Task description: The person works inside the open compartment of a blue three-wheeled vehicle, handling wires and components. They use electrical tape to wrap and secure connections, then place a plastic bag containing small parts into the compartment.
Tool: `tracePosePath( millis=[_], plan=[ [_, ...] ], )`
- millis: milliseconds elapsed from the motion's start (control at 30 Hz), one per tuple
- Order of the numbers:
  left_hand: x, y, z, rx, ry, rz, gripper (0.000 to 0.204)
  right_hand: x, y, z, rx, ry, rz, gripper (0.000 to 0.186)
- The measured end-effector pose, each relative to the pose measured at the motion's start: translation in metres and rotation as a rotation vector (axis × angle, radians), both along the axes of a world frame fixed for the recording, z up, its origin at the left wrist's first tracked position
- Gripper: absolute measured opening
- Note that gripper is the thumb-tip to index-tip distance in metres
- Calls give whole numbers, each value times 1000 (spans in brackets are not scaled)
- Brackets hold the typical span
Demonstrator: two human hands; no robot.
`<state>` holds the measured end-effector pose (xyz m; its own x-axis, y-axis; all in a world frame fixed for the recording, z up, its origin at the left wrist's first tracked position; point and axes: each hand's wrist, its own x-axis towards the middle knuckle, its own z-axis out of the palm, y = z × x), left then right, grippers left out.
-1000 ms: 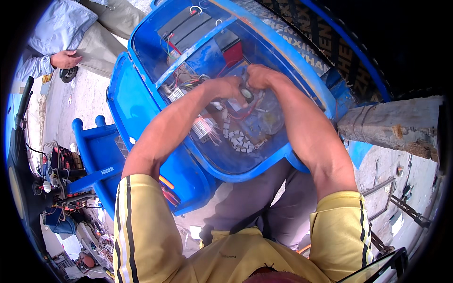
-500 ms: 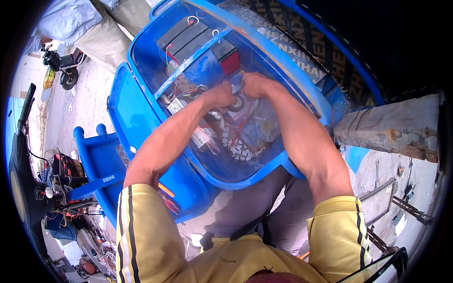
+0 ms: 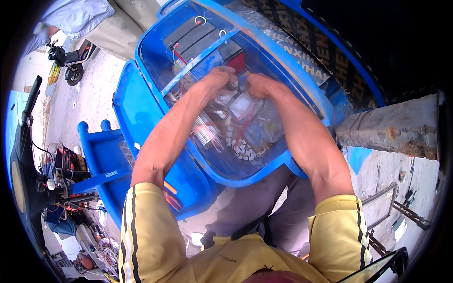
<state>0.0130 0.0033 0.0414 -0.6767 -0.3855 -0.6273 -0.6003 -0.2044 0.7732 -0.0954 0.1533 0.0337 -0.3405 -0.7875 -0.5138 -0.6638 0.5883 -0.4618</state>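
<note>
Lettering first: pale characters repeat in rows across the black panel [image 3: 347, 59] at upper right; a short white line of characters sits on the blue bar [image 3: 101, 180] at left; a small dark mark, too small to make out, on the chest of the yellow shirt [image 3: 222, 264]. Left hand [image 3: 220, 79] narrow, fingers curled on a small dark round item [image 3: 233, 84], which sits at the fingertips over the near compartment of the blue tub [image 3: 236, 182], just on the wearer's side of the crossbar [image 3: 200, 61]. Right hand [image 3: 258, 86] just beside it, fingers bent in; cannot tell whether it grips anything. Below both: a pale flat piece [image 3: 245, 104], a finned metal box [image 3: 206, 133] with loose wires, a string of white blocks [image 3: 244, 152]. Against half a second ago, the left hand and round item are higher, nearer the crossbar, and the pale piece is more exposed. A second ago a co-worker's sleeve and hand hid most of the scooter [image 3: 71, 57] at upper left; now it shows nearly whole.
</note>
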Motion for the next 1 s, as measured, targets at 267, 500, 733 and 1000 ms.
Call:
tracePosePath(
  millis=[267, 500, 733, 1000],
  plan=[
    [-1, -9, -63, -480, 64, -335, 58, -2, 4, 1, -37, -13, -5, 41],
    [-5, -1, -48, -666, -12, -649, 37, 0, 8, 10, -92, -12, -55, 41],
    [-2, 18, -11, -356, -165, -683, 51, 2, 8, 19, -39, -16, -76, 40],
    [0, 17, -24, -521, -181, -836, 51, 2, 8, 17, -109, -33, -77, 43]
  ],
)
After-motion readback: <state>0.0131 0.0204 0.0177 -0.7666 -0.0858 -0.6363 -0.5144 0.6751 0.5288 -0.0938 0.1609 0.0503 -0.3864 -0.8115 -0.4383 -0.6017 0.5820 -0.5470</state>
